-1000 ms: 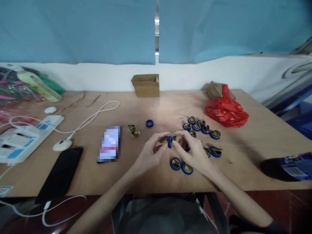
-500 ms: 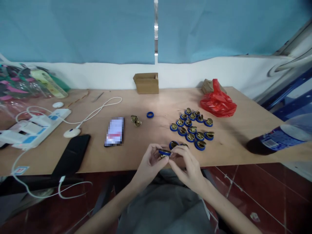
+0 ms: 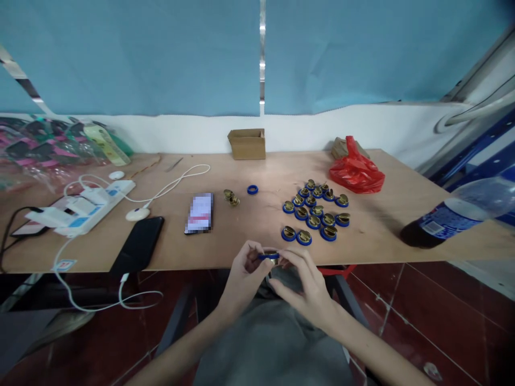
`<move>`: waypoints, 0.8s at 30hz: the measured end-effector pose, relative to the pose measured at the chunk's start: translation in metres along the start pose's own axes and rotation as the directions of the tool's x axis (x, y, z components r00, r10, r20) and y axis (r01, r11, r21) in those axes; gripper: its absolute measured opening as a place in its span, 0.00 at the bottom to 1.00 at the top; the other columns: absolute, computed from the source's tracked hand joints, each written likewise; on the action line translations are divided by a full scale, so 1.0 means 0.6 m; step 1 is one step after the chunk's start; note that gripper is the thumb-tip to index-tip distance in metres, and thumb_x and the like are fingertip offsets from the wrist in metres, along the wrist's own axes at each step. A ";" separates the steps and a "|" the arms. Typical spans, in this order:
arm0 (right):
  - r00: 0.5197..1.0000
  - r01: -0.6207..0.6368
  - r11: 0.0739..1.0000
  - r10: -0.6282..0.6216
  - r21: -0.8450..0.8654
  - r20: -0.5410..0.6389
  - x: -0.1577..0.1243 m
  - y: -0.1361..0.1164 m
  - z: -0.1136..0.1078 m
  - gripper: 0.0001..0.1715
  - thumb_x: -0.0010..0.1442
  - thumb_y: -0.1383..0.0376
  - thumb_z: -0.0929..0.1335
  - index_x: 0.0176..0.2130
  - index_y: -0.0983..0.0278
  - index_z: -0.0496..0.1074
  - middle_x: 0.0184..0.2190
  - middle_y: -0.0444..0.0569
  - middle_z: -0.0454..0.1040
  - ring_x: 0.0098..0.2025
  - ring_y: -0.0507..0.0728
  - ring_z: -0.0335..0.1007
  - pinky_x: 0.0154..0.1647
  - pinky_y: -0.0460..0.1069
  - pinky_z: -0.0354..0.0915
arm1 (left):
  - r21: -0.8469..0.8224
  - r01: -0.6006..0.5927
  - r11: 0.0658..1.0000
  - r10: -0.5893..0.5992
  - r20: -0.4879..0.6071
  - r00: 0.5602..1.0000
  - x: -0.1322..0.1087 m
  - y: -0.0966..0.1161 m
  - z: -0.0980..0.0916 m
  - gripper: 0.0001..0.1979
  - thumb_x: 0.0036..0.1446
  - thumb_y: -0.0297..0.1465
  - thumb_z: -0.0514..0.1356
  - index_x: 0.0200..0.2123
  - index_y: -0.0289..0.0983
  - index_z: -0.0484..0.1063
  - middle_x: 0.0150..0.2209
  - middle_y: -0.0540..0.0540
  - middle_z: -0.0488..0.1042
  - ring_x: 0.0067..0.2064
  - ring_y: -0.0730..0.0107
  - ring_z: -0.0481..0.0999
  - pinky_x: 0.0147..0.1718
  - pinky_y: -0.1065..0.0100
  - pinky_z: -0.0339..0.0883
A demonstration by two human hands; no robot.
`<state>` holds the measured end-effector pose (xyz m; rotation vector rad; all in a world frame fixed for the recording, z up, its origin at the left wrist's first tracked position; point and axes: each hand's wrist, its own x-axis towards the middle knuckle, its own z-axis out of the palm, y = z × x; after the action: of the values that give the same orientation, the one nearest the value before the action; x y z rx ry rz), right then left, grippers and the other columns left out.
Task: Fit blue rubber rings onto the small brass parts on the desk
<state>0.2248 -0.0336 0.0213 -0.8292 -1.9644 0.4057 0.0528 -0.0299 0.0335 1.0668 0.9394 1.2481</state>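
A gold-coloured metal piece with a blue ring (image 3: 269, 256) is held between my two hands, just off the table's front edge. My left hand (image 3: 244, 277) is closed on its left side, thumb and fingers on the ring. On the other side, the fingers of my right hand (image 3: 306, 281) pinch the ring's right edge, with the thumb lower down. Fingers partly hide the piece. Several similar gold pieces in blue rings (image 3: 315, 221) stand in a cluster beyond my right hand. A loose blue ring (image 3: 252, 189) lies farther back, beside a few gold pieces without rings (image 3: 230, 197).
On the left are a lit phone (image 3: 200, 213), a dark phone (image 3: 139, 244), a power strip (image 3: 94, 208) with white cables, and plastic-wrapped bottles (image 3: 44, 147). A cardboard box (image 3: 248, 145) stands at the back. A red bag (image 3: 356, 172) and a tilted cola bottle (image 3: 438, 222) are at right.
The view has shifted, so the tabletop items on the left sit farther right. My hands still hold the ringed piece, now slightly lower and clear of the cluster's front pieces, with my right thumb lower.
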 end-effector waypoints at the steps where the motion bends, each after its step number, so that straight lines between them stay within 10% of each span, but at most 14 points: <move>1: 1.000 0.003 1.000 -0.003 -0.004 -0.018 -0.001 -0.001 0.001 0.30 0.65 0.69 0.70 0.63 0.61 0.62 0.52 0.56 0.71 0.50 0.61 0.74 0.51 0.56 0.76 | 0.007 -0.013 1.000 0.013 -0.001 1.000 -0.003 0.001 0.000 0.17 0.57 0.41 0.67 0.34 0.41 0.62 0.41 0.45 0.81 0.43 0.64 0.81 0.44 0.64 0.74; 24: 0.955 0.059 0.994 -0.084 -0.095 -0.284 -0.018 -0.037 -0.001 0.25 0.64 0.77 0.68 0.57 0.59 0.68 0.45 0.54 0.77 0.46 0.61 0.77 0.45 0.57 0.78 | 0.371 -0.296 0.880 0.245 0.180 0.953 -0.045 -0.001 0.015 0.10 0.69 0.33 0.54 0.50 0.40 0.72 0.43 0.46 0.82 0.42 0.66 0.81 0.42 0.68 0.74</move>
<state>0.2202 -0.0568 0.0275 -0.8188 -1.7431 0.1475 0.0590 -0.0578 0.0346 1.6264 0.9898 1.2235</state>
